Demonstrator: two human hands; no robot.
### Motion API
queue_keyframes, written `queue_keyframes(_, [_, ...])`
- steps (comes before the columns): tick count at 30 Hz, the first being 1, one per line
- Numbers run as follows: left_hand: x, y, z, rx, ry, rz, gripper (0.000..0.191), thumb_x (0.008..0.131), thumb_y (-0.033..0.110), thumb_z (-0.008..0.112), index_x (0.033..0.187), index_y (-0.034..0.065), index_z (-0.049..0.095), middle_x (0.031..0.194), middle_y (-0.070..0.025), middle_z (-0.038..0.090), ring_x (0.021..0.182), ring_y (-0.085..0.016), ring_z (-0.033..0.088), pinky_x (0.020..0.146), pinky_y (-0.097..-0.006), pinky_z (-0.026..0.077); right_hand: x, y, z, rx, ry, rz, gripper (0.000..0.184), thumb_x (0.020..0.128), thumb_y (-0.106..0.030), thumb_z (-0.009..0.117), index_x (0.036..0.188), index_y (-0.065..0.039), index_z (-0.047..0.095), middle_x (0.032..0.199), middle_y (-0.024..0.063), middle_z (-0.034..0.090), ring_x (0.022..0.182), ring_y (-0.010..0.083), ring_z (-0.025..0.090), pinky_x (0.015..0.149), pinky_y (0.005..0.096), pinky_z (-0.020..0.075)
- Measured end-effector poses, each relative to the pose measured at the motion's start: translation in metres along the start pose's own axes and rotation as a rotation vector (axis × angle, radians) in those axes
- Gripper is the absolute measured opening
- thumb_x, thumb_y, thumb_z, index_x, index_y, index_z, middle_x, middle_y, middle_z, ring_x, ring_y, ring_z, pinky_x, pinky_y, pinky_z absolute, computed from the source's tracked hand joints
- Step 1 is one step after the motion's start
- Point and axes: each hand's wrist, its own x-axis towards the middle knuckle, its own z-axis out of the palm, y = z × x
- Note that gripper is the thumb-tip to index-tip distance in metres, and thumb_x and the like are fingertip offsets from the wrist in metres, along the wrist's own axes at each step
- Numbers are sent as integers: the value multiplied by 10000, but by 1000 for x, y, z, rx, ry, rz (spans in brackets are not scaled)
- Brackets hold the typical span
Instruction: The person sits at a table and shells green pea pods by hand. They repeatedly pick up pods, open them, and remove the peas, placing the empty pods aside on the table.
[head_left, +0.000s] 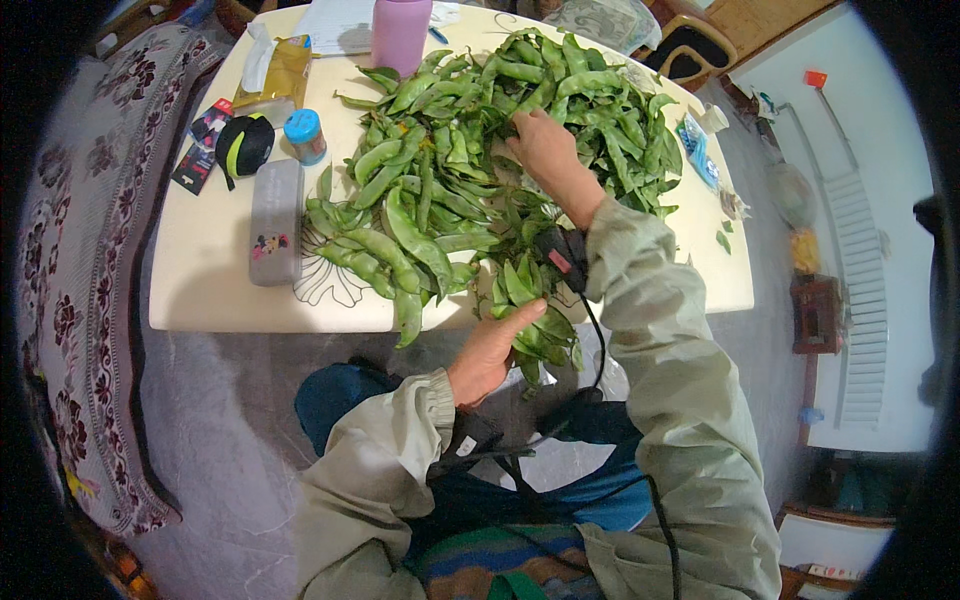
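A large heap of flat green bean pods (600, 112) covers the middle and right of the cream table (202, 300). My right hand (541, 146) reaches into the heap's middle with its fingers bent down among the pods; the fingertips are partly hidden, so what they touch cannot be told. At the table's near edge, my left hand (491, 356) holds a bunch of green pods (544, 330), thumb on top. Larger loose pods (416, 236) lie left of my hands, some overhanging the edge. A small black device with a cable (562, 259) sits by my right wrist.
On the table's left stand a grey case (275, 225), a blue-lidded jar (305, 137), a black-and-lime round item (245, 146) and a tissue pack (281, 75). A purple container (400, 34) stands at the back. A blue packet (697, 154) lies right. Black cables (600, 337) hang near my right sleeve.
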Motion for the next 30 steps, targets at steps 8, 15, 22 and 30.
queue_keyframes(8, [8,-7,-7,46,-38,55,381,809,198,638,1144,69,512,1073,-32,574,941,-162,566,806,-329,471,6,34,-9,803,-311,191,141,833,-232,574,838,-91,574,728,-2,535,703,128,539,592,281,427])
queue_keyframes(15, [4,-8,-3,1,-20,27,379,802,174,644,1141,64,517,1059,-25,561,950,-148,553,812,-312,467,-43,33,-52,1476,-493,334,90,869,-204,571,931,-143,546,844,-77,525,743,65,507,663,236,419])
queue_keyframes(22, [1,-5,-2,15,-52,41,366,815,183,627,1142,61,518,1030,-23,566,923,-158,561,802,-318,472,-91,36,-79,1907,-562,331,223,860,-206,557,1043,-85,516,901,20,556,794,141,524,701,274,436])
queue_keyframes(30, [0,-4,-1,-23,-57,4,323,825,164,614,1119,66,524,1045,-36,579,900,-152,587,752,-304,500,-153,37,-102,1925,-596,386,161,873,-198,539,975,-75,523,808,7,533,750,113,512,689,244,428])
